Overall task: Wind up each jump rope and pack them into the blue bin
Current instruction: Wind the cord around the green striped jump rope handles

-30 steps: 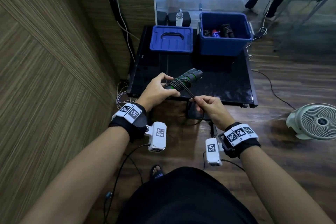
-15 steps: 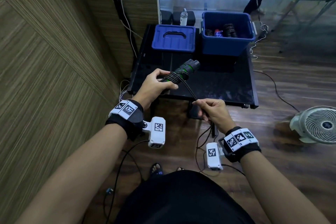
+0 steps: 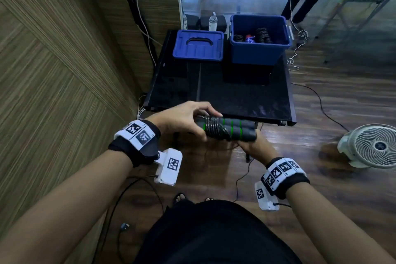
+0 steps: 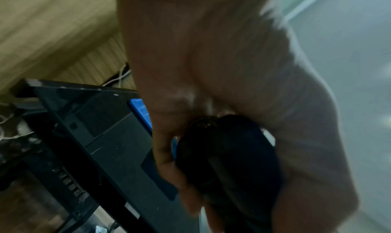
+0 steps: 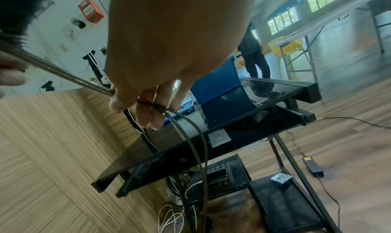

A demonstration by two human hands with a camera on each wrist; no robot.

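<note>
Both black handles with green rings of a jump rope [image 3: 232,132] lie side by side, pointing right, just in front of the black table [image 3: 235,100]. Several turns of black cord are wound round them. My left hand [image 3: 192,119] grips the handles from above at their left end; the left wrist view shows this blurred, with fingers [image 4: 167,161] round a dark handle [image 4: 224,154]. Under the handles, my right hand [image 3: 251,146] holds the cord, which crosses its fingers [image 5: 146,110] and hangs down in two strands [image 5: 196,146]. At the table's back right, the blue bin [image 3: 257,53] holds wound ropes.
The bin's blue lid [image 3: 198,48] lies at the table's back left. A white fan [image 3: 374,146] stands on the wooden floor to the right. A wood-panel wall runs along the left. Cables trail over the floor and under the table. A person's legs [image 5: 257,59] are behind the table.
The handles have swung from pointing up and right to lying level. My right hand has moved from below and beside them to underneath, taking the cord along. More turns sit on the handles.
</note>
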